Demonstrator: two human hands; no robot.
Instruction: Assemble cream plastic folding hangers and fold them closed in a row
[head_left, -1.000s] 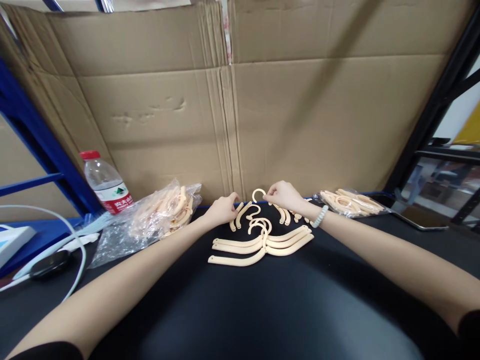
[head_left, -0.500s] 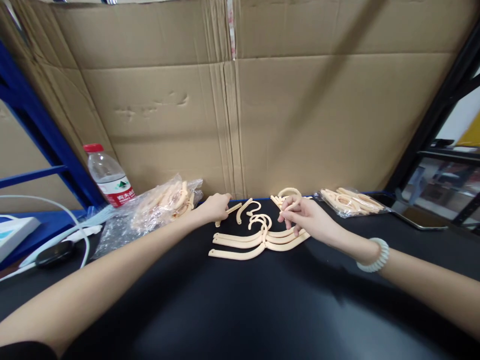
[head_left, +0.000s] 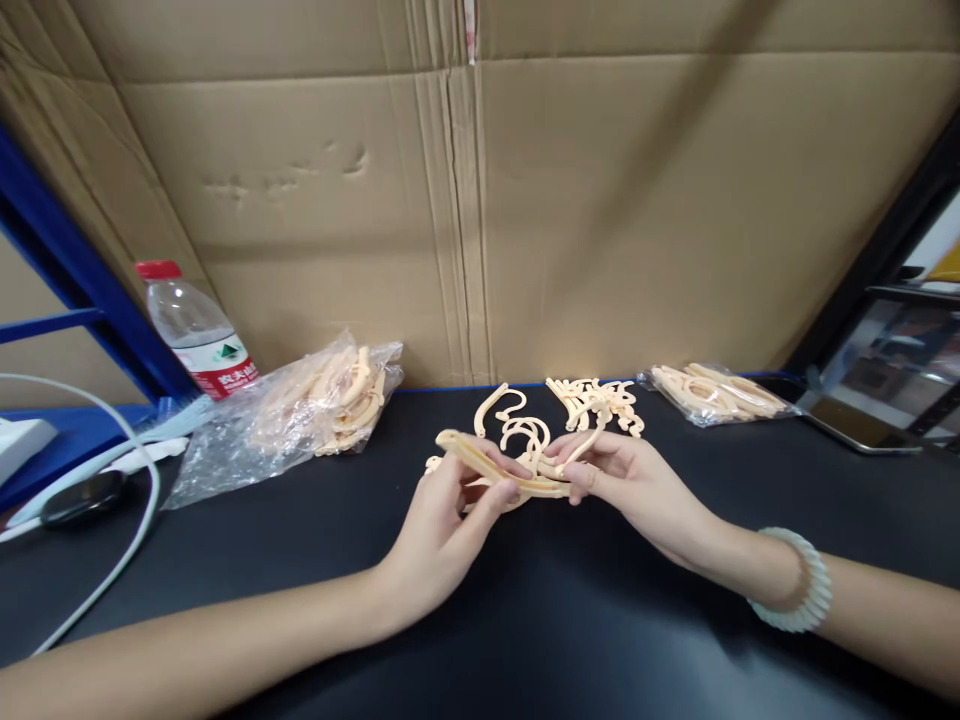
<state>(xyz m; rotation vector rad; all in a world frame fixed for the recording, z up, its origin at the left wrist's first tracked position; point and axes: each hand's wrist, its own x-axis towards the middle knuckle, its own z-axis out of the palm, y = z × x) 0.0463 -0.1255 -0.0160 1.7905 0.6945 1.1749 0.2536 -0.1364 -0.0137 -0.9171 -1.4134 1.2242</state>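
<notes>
My left hand (head_left: pixel 439 530) is closed on a cream plastic hanger arm (head_left: pixel 472 457), tilted with its far end up to the left. In my right hand (head_left: pixel 649 490) a matching curved hanger hook (head_left: pixel 598 432) is pinched between thumb and fingers. Both parts come close together between the hands; whether they are joined I cannot tell. Just behind lie assembled hangers, their hooks (head_left: pixel 529 430) showing and their arms mostly covered by my hands. A loose hanger arm (head_left: pixel 489 408) and a loose hook (head_left: pixel 516 403) rest farther back.
A pile of hanger parts (head_left: pixel 600 395) lies at the back. Clear bags of parts stand left (head_left: pixel 337 400) and right (head_left: pixel 716 392). A water bottle (head_left: pixel 199 335), a white cable (head_left: pixel 154 480) and a phone-like slab (head_left: pixel 855 425) flank the black table (head_left: pixel 555 620). Cardboard (head_left: pixel 300 200) rises behind.
My left hand has come back toward me from the rear of the table with a hanger arm. My right hand has brought the hook nearer, beside it. The view has tilted down.
</notes>
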